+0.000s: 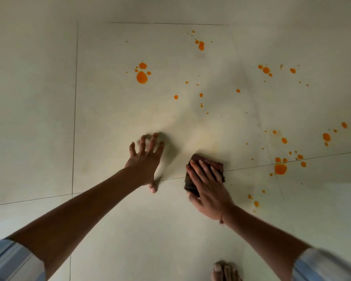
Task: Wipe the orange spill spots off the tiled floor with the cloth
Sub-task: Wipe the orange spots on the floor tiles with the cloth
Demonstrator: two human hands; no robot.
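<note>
A dark brown folded cloth (215,166) lies flat on the pale tiled floor (114,110), and my right hand (208,187) presses down on it with fingers stretched over its top. My left hand (145,159) rests on the floor to the cloth's left, fingers spread, holding nothing. Orange spill spots dot the tiles: a large drop (141,77) far ahead, a pair (201,45) at the back, a big blot (280,168) right of the cloth, and several small ones (265,69) further right. A faint yellowish smear (203,136) lies just beyond the cloth.
Thin grout lines (75,110) cross the floor. The toes of a bare foot (224,269) show at the bottom edge, below my right arm. Light blue sleeves (6,260) sit at both lower corners.
</note>
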